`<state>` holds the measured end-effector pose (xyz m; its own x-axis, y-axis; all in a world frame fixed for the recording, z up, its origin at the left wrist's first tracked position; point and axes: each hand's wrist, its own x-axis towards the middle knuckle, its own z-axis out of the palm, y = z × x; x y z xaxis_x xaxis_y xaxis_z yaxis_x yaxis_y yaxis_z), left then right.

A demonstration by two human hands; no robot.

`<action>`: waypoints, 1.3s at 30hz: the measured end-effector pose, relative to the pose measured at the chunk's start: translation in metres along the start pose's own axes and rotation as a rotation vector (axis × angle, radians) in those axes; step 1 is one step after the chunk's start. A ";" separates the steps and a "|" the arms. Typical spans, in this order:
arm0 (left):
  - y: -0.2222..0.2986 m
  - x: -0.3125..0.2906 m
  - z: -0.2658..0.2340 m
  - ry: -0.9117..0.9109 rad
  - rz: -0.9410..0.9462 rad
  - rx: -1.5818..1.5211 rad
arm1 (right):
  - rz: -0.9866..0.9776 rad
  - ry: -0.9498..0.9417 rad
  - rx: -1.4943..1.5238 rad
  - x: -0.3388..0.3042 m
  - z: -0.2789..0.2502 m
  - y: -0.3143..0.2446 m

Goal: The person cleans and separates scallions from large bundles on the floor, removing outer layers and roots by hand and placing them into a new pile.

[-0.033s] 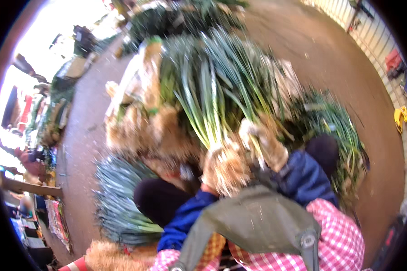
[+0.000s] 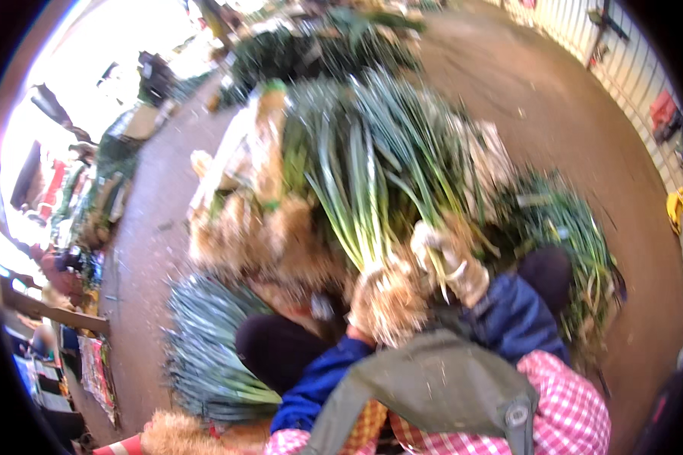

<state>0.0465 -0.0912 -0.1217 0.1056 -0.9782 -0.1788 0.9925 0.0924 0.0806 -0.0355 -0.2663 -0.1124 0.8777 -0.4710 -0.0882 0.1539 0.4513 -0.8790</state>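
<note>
My left hand point(image 2: 363, 309), in a pale glove, is closed round the root end of a bunch of green onions point(image 2: 357, 220). Their straw-coloured roots point(image 2: 396, 303) face me and their long green leaves point away. Just to the right, my gloved right hand point(image 2: 463, 274) is closed on a thin green onion stalk point(image 2: 437, 265), whose pale end hangs below the fingers. Behind both hands lies a larger pile of green onions point(image 2: 410, 129), partly hidden by the bunch. Blur hides the finer detail of the fingers.
A tied bundle of green onions point(image 2: 212, 349) lies left of my knee. Loose, wilted greens point(image 2: 569, 235) are heaped on the right. Plastic-wrapped bundles point(image 2: 243, 167) with roots toward me stand at the left of the pile. More greens point(image 2: 319, 57) lie farther off on the brown floor point(image 2: 539, 98).
The whole scene sits slightly lower and farther right in the picture. Both hands keep their hold, with little visible movement relative to the green onions.
</note>
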 end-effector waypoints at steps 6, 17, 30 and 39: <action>0.003 0.012 -0.012 0.172 0.088 -0.009 | -0.029 -0.164 -0.006 -0.007 0.000 -0.053; -0.004 -0.001 0.010 0.154 0.085 -0.033 | -0.044 0.724 -0.491 -0.157 -0.220 -0.209; -0.005 -0.010 0.010 0.353 0.077 0.500 | 0.092 -0.441 -0.500 0.020 -0.063 -0.032; 0.008 -0.018 0.037 0.450 0.047 0.942 | 0.335 -0.014 -0.046 0.064 -0.016 0.107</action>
<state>0.0501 -0.0797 -0.0811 0.3479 -0.7997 -0.4893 0.5570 -0.2434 0.7940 0.0296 -0.2607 -0.2197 0.8823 -0.2919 -0.3692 -0.1643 0.5440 -0.8229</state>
